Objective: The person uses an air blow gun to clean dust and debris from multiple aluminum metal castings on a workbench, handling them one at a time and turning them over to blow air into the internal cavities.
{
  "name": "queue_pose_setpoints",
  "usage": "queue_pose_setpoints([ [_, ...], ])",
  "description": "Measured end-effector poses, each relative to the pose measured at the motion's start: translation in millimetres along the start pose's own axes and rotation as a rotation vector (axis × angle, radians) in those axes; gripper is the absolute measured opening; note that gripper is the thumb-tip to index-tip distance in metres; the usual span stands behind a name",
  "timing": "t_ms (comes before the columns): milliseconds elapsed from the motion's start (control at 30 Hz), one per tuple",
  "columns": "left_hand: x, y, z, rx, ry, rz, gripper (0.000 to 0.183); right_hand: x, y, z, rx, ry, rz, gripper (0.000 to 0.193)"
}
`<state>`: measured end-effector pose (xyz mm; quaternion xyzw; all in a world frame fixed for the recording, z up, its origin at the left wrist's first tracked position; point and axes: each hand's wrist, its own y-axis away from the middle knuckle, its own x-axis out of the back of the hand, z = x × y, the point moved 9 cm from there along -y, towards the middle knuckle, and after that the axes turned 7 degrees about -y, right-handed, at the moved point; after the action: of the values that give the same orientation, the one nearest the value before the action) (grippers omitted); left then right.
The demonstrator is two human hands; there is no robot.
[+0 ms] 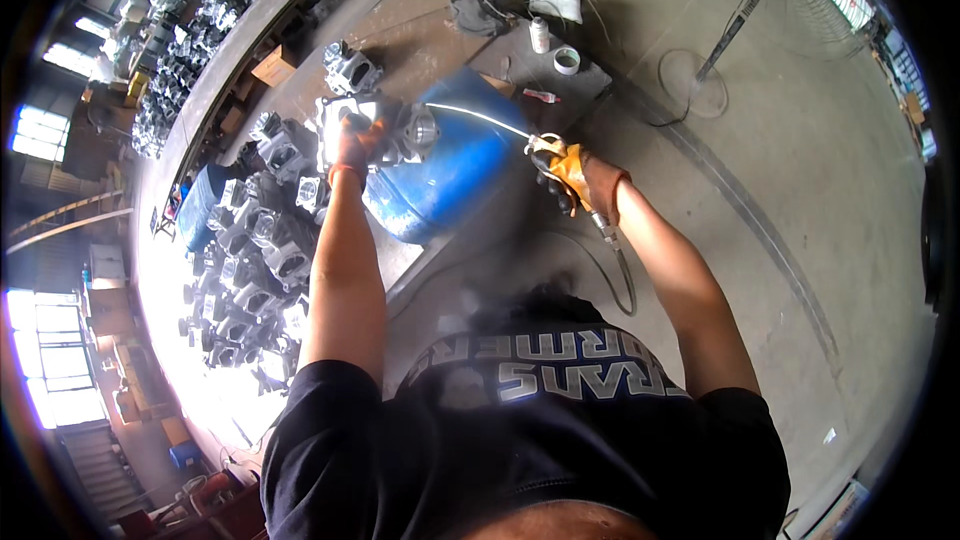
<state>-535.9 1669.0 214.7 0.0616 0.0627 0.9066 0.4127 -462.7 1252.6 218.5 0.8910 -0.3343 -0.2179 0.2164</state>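
Note:
My left hand (358, 145), in an orange glove, grips a silver cast-metal housing (408, 132) with a round bore on its right side. The housing is over a blue plastic drum (445, 190) lying on the table. In an orange and dark glove, my right hand (582, 180) is closed round an air blow gun (544, 144). Its long thin nozzle (480, 116) points left, the tip close to the housing. A hose (628, 275) hangs from the gun's lower end. Another casting (350, 70) sits just beyond the held one.
Many similar castings (255, 250) are heaped at the left. On the table's far right are a white bottle (540, 35), a roll of tape (567, 61) and a red-and-white tube (542, 96). A standing fan (735, 25) is at the far right, with cables on the floor.

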Motion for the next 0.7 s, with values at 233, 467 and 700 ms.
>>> queue_pose_setpoints([
  [233, 5.6, 9.3, 26.8, 0.015, -0.623, 0.176, 0.042, 17.5, 36.4, 28.0, -0.077, -0.016, 0.072, 0.021],
  [467, 29.2, 6.8, 28.4, -0.052, -0.545, 0.119, 0.038, 0.6, 63.5, 38.4, 0.202, 0.392, 0.130, 0.027],
  [700, 34.2, 6.1, 31.1, -0.088, -0.590, 0.129, 0.038, -17.7, 75.4, 17.4, 0.380, 0.521, 0.158, 0.026],
])
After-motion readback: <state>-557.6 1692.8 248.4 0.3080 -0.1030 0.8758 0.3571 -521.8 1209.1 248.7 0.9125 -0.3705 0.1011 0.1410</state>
